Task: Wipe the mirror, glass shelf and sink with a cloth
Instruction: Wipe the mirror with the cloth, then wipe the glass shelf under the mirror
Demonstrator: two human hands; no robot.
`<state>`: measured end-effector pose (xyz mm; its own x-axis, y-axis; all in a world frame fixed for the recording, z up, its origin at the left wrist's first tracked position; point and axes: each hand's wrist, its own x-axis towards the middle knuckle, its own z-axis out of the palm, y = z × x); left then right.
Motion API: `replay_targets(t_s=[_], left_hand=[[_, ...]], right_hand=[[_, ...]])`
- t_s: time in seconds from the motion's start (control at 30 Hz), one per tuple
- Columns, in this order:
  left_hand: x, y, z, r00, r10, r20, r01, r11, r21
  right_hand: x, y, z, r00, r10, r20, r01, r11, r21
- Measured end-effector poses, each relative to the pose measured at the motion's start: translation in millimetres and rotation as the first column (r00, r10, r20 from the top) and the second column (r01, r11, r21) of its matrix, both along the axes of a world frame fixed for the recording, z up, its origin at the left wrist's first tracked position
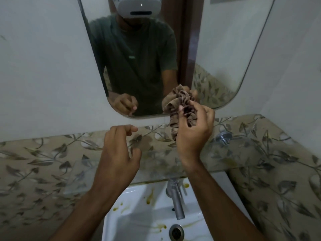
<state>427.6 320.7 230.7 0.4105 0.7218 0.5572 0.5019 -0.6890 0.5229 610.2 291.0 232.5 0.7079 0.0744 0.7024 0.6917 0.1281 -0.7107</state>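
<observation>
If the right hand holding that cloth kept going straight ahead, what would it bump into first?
Probably the mirror: the right hand holds the bunched cloth near its lower edge, so the cloth would likely touch first. Depth is uncertain.

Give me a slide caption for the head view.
Right hand grips bunched cloth at mirror; left hand empty above stained sink.

A home bathroom — a white sink point(132, 221) with a metal tap point(175, 200) and drain point(176, 232) sits under a glass shelf point(231, 153). Above hangs a rounded mirror point(156, 54) on a plain white wall point(43, 66) — leaf-patterned tiles point(34, 164) run below it, round the corner.
</observation>
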Motion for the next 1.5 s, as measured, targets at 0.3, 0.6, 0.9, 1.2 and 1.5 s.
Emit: replay_targets(t_s=[0.3, 0.6, 0.9, 1.2, 1.5], left_hand=[[17.7, 1.0, -12.0, 0.992, 0.023, 0.123, 0.001, 0.981, -0.192], [53.7, -12.2, -19.8, 0.992, -0.091, 0.089, 0.107, 0.972, -0.209], [46.4, -18.4, -25.4, 0.99, -0.129, 0.064, 0.141, 0.959, -0.246], [42.1, -8.5, -21.1, 0.987, -0.097, 0.125, 0.118, 0.978, -0.172], [33.6, -7.5, -22.3, 0.987, -0.091, 0.129, 0.116, 0.972, -0.204]], right_hand=[[-23.3, -9.8, -19.6, 0.951, 0.301, 0.068, -0.283, 0.939, -0.197], [29.0, -49.1, -66.1, 0.968, 0.0, -0.249, -0.054, 0.976, -0.212], [45.6, -8.9, -53.7, 0.912, -0.171, -0.372, 0.155, 0.985, -0.073], [-25.4, 5.9, -53.5, 0.974, 0.219, -0.06, -0.227, 0.929, -0.291], [9.7, -6.2, -30.0, 0.989, 0.019, -0.149, -0.058, 0.963, -0.264]])
